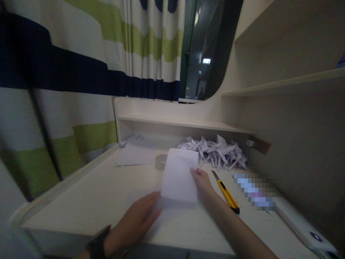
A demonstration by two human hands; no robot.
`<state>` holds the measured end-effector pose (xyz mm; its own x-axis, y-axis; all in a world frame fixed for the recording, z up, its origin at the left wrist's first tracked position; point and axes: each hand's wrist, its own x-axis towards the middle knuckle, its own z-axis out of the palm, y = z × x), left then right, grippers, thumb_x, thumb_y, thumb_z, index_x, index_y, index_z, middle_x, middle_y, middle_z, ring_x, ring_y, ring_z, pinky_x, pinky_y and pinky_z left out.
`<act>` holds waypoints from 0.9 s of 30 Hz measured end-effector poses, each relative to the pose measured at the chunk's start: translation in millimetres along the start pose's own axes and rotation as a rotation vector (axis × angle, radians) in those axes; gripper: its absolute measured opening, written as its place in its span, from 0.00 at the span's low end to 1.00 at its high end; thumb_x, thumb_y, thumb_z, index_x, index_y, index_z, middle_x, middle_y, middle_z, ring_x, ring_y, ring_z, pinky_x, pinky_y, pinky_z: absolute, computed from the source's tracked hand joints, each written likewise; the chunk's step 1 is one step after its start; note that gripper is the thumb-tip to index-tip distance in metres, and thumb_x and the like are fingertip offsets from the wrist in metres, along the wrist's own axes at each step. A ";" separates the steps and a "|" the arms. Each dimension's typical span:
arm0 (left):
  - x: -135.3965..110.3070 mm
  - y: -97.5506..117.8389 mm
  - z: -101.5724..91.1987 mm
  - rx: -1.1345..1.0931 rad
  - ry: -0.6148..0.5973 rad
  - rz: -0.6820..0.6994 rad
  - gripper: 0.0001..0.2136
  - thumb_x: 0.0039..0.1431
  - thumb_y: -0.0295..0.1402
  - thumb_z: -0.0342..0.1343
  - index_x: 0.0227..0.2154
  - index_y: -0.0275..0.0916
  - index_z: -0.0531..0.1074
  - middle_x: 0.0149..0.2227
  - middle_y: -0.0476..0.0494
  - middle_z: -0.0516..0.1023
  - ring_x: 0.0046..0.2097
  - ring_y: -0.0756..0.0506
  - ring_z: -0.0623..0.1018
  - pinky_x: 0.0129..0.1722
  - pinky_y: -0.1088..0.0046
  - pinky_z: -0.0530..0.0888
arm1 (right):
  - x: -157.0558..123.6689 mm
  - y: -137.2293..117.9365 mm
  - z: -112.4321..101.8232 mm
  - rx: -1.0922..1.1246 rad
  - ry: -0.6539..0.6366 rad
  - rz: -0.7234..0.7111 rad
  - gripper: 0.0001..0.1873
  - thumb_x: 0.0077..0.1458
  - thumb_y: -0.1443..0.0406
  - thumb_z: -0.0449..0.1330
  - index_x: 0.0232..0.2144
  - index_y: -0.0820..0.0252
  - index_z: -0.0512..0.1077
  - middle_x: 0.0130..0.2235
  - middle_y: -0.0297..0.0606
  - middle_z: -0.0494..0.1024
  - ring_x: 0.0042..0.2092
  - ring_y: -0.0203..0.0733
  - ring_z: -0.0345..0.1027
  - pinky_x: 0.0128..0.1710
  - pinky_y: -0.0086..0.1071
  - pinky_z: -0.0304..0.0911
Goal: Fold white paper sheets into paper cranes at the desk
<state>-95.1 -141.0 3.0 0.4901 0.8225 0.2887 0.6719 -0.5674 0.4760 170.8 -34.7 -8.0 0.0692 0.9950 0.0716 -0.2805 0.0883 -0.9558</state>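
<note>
A white sheet of paper (180, 176), perhaps folded, is tilted up in front of me over the desk. My right hand (202, 180) grips its right edge, thumb on the near face and the other fingers partly hidden. Beside the lower left corner, my left hand (141, 214) has its fingers stretched out, with the thumb apart; whether the fingertips touch the paper is hard to tell. A dark band circles the left wrist. Partly behind the sheet lies a roll of clear tape (160, 162). Right of my right hand is a yellow utility knife (227, 194), blade extended.
Several folded paper pinwheels (218, 151) are heaped at the back right. More white sheets (137, 153) lie at the back left. A pixelated device (254, 192) and a long white object (302, 223) line the right side. A low shelf (185, 122) spans the desk's back.
</note>
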 end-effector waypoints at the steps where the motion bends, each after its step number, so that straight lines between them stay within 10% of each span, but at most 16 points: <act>1: -4.7 -1.0 2.9 0.103 -0.078 0.076 0.23 0.66 0.44 0.42 0.62 0.48 0.58 0.64 0.43 0.59 0.63 0.38 0.60 0.61 0.51 0.57 | 3.7 -0.3 -3.8 -0.009 0.044 -0.014 0.23 0.41 0.51 0.68 0.35 0.62 0.74 0.31 0.40 0.81 0.31 0.45 0.73 0.32 0.36 0.67; 6: -14.4 -7.5 0.2 0.302 -0.248 0.093 0.22 0.67 0.45 0.39 0.63 0.55 0.53 0.66 0.47 0.53 0.66 0.35 0.52 0.61 0.42 0.52 | 16.3 1.5 -18.0 -0.068 0.111 -0.047 0.23 0.40 0.48 0.66 0.30 0.62 0.73 0.29 0.40 0.80 0.30 0.45 0.72 0.30 0.34 0.66; 17: 1.4 -49.3 -30.3 0.553 -0.137 -0.189 0.23 0.65 0.44 0.38 0.60 0.49 0.62 0.62 0.38 0.62 0.60 0.30 0.64 0.51 0.45 0.62 | 20.0 7.3 -19.0 -0.105 -0.001 0.046 0.19 0.44 0.52 0.63 0.30 0.62 0.72 0.26 0.37 0.79 0.28 0.43 0.71 0.30 0.34 0.64; 27: 27.2 -41.1 -29.3 0.697 -0.120 -0.257 0.23 0.64 0.44 0.38 0.55 0.42 0.67 0.48 0.31 0.73 0.44 0.33 0.72 0.40 0.52 0.67 | 31.3 -8.8 -31.6 -0.138 -0.002 -0.007 0.20 0.41 0.52 0.66 0.29 0.62 0.73 0.27 0.39 0.79 0.28 0.43 0.71 0.29 0.33 0.64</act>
<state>-125.7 -94.1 15.6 0.3007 0.9451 0.1281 0.9497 -0.2844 -0.1314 205.6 -5.8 -6.4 0.0684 0.9945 0.0793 -0.1458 0.0886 -0.9853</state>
